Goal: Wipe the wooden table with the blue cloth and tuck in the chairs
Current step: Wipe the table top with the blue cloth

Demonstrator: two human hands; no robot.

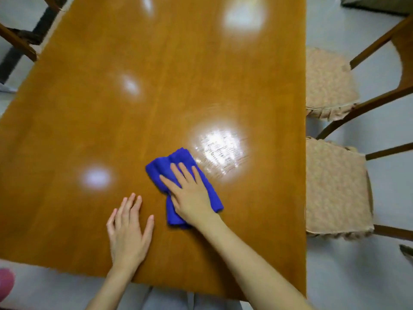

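- Across most of the view spreads the glossy orange-brown wooden surface (156,97), with a wet streaked patch (220,151) at 1 o'clock from the cloth.
- At 3 o'clock, two dark-framed chairs (328,86) (335,189) with beige cushions show their seats, likely not yet tucked in.
- Folded blue cloth (161,168) lies right of centre, long axis 11 to 5 o'clock.
- Right hand (190,193), fingers spread, presses flat on the cloth.
- Left hand (128,231), spread flat at 8 o'clock, is apart from the cloth.

The head camera looked steeply down on the wooden table (93,121) from its near end. It sat close.
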